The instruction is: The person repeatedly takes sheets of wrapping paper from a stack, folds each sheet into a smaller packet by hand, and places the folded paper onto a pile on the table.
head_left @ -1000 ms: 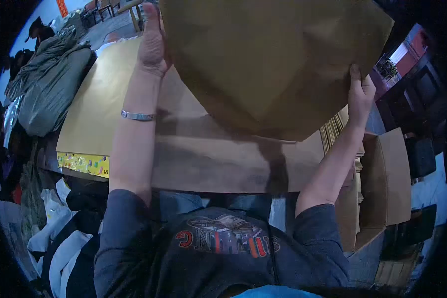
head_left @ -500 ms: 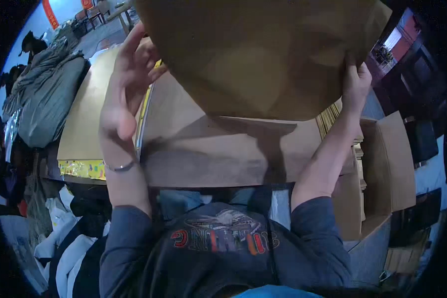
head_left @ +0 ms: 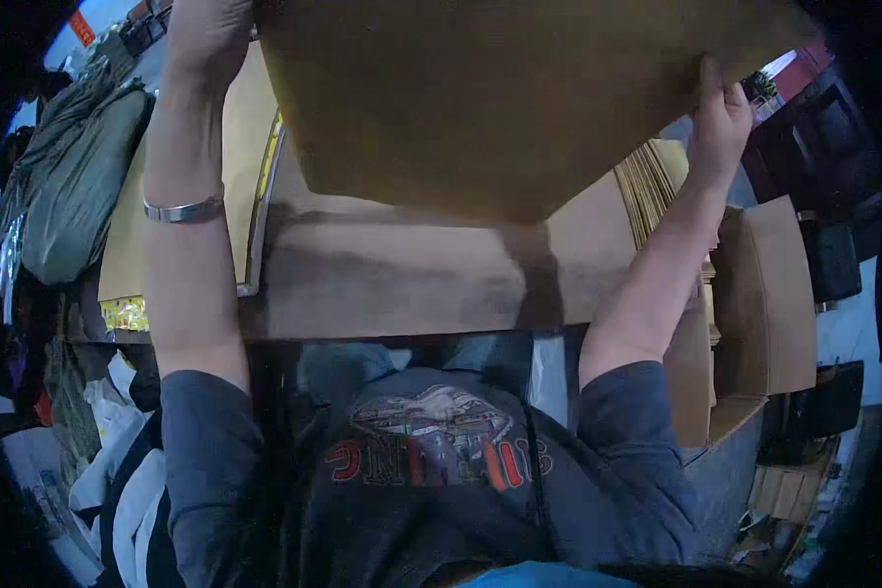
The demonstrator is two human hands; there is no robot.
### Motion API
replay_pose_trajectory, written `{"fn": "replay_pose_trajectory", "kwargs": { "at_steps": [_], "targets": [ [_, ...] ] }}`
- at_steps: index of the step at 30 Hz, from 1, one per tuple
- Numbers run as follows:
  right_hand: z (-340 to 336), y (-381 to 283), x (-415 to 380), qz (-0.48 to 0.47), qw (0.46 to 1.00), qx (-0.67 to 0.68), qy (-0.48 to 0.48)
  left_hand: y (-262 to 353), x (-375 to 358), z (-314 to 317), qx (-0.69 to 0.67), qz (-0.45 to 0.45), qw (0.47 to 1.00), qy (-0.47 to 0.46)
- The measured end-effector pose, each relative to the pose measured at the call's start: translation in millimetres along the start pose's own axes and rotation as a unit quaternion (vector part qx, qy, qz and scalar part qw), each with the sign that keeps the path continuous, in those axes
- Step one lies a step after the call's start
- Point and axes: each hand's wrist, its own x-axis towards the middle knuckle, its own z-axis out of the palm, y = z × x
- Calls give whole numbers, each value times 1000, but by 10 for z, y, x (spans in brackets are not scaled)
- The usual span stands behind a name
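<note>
A large brown paper envelope or bag (head_left: 490, 98) is held up close in front of the camera, filling the top of the view. My right hand (head_left: 723, 116) grips its right edge with the thumb on the near face. My left hand (head_left: 204, 34) is raised at its left edge near the top of the view; its fingers are cut off, so the grip is not visible. A metal bracelet (head_left: 181, 210) circles my left wrist. Below lies a brown sheet (head_left: 392, 279) spread on the table.
A stack of yellow-brown sheets (head_left: 235, 157) lies at the left of the table. An open cardboard box (head_left: 769, 294) with upright brown envelopes (head_left: 652, 181) stands at right. A grey-green bag (head_left: 73, 176) rests at far left. White bags (head_left: 118, 461) lie below.
My left hand, off the envelope half a second ago with fingers spread, has gone back up to its left edge. The envelope has risen closer to the camera.
</note>
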Motion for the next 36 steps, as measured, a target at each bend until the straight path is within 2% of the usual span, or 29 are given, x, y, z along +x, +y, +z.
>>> {"fn": "replay_pose_trajectory", "kwargs": {
  "at_steps": [1, 3, 4, 7, 8, 10, 11, 14, 15, 16, 17, 18, 19, 20, 21, 22, 24, 25, 26, 27, 28, 29, 31, 32, 33, 34, 35, 36],
  "targets": [
    [61, -2, -76, 2, 1000, 0, 1, 64, -26, 56, -25, -9, 1000, -8],
    [249, -20, -285, -48, 989, -140, 24, 131, -44, 106, -75, -25, 997, -23],
    [314, -43, -353, 6, 983, -175, 49, -334, 38, -567, 19, -31, 998, 58],
    [394, 84, -331, -52, 989, -127, 49, -354, 42, -419, -16, -33, 996, 86],
    [388, 79, -282, -52, 989, -126, 49, -309, 107, -344, 16, 22, 994, 106],
    [353, -24, -132, -50, 993, -110, 17, 356, 116, -75, -23, -88, 994, -60],
    [393, -139, -89, -49, 993, -111, 16, 332, 110, -8, -24, -89, 994, -60],
    [490, -290, -39, -14, 999, -50, 6, 225, 85, 105, 214, -38, 969, 118],
    [420, -144, 16, -15, 992, -110, -58, 76, 70, -155, 223, -91, 966, 90],
    [337, 27, 92, -16, 978, -170, -121, -33, 116, -197, 223, -88, 967, 91],
    [242, 258, 218, -27, 964, -204, -167, -117, 160, -236, 292, -109, 948, 57],
    [306, 302, 312, -31, 964, -203, -168, -142, 190, -256, 360, -128, 924, 24],
    [371, 323, 393, -34, 954, -248, -163, 71, 236, 70, 413, -181, 893, 19],
    [444, 334, 495, -39, 943, -292, -157, 115, 254, 54, 413, -176, 893, 24],
    [432, 307, 694, -55, 916, -349, -190, 54, 536, 2, 442, -138, 886, 31],
    [459, 226, 823, -89, 929, -321, -162, 345, -65, 107, 470, -102, 876, 38],
    [423, 156, 1128, -185, 938, -263, -130, 299, 208, -175, 524, -35, 849, 53],
    [478, -13, 1155, -186, 938, -260, -133, 322, 235, -383, 549, -3, 834, 58],
    [450, -230, 1138, -350, 853, -377, -89, 340, 209, -580, 573, 26, 817, 60],
    [413, -479, 1036, -495, 726, -476, -39, 352, 190, -711, 596, 55, 799, 59],
    [347, -633, 901, -616, 563, -551, 12, 319, 250, -808, 618, 85, 780, 56],
    [257, -684, 736, -613, 565, -553, 11, 282, 350, -873, 638, 115, 759, 53],
    [56, -706, 294, -524, 704, -471, -95, 225, 432, -954, 675, 174, 715, 47],
    [-50, -681, 54, -470, 762, -420, -149, 542, -520, 91, 692, 202, 692, 45],
    [-145, -649, -188, -411, 811, -365, -201, 531, -560, 112, 707, 229, 668, 43],
    [-223, -621, -428, -346, 851, -306, -250, 161, -837, -109, 369, 136, 917, 63],
    [-215, -602, -689, -347, 842, -303, -280, 357, -1004, 189, 503, 204, 838, -57],
    [-171, -558, -968, -348, 832, -300, -310, 178, -1228, 186, 534, 212, 816, -64]
  ]
}}
